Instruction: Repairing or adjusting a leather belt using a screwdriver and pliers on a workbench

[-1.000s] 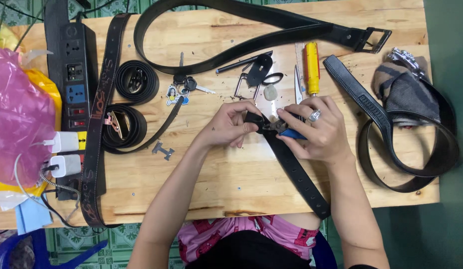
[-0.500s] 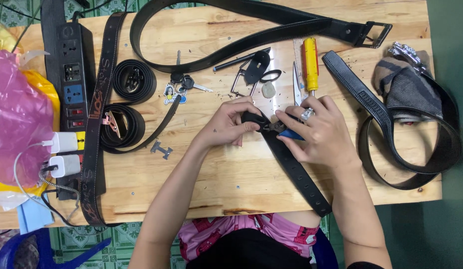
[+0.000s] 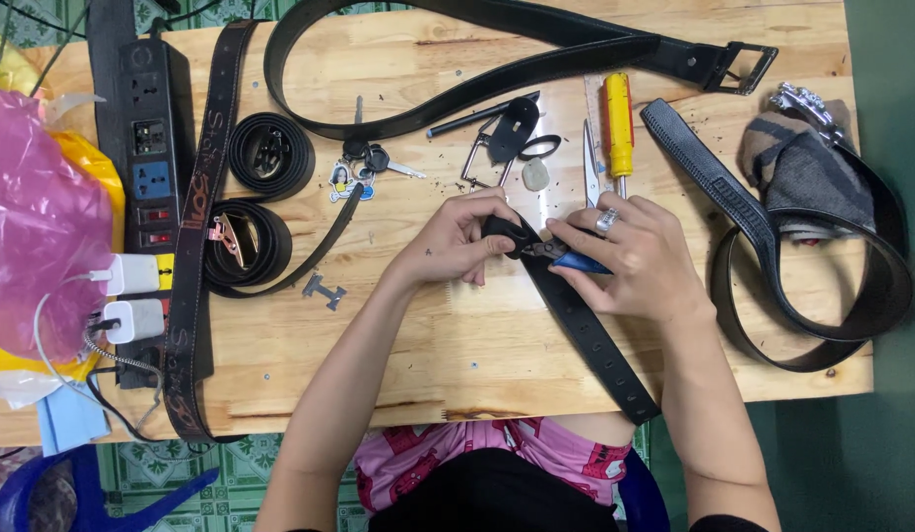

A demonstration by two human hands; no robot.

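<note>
A black belt (image 3: 586,330) with punched holes runs diagonally from the table's middle to its front edge. My left hand (image 3: 456,240) pinches the belt's upper end against the wooden table (image 3: 457,345). My right hand (image 3: 637,258), wearing a ring, grips blue-handled pliers (image 3: 568,258) whose jaws meet the belt end between my two hands.
A yellow screwdriver (image 3: 617,128), scissors (image 3: 588,167), a loose buckle (image 3: 507,133) and keys (image 3: 364,163) lie just behind my hands. Coiled belts (image 3: 270,158) and a power strip (image 3: 147,148) sit left, a long belt (image 3: 497,69) at the back, another belt (image 3: 773,256) right. A pink bag (image 3: 39,217) is far left.
Both hands stay on the belt end with only slight finger shifts. The view has drifted a little.
</note>
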